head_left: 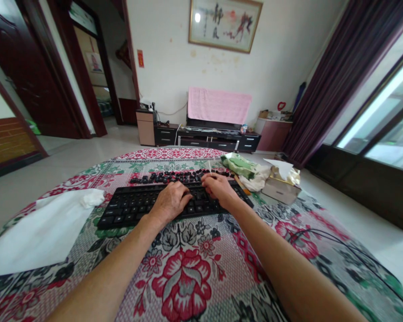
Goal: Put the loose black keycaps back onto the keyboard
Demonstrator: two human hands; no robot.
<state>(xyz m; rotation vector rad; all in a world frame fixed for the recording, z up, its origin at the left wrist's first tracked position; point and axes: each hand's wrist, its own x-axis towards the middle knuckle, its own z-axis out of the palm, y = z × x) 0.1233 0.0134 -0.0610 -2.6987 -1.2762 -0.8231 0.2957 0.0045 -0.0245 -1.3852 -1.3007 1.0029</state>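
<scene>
Both ends seemed good holds; keyboard looked light, stiff; right hand pinched white stick; grip of left hand was unclear.

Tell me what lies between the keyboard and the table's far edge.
Loose black keycaps behind the keyboard, then patterned tablecloth, seen in the head view.

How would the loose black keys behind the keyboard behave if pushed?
The keys look small and probably weigh little. Lying loose in a ragged row, they'd likely scatter. Their blocky shapes suggest sliding or tipping, not rolling far.
</scene>
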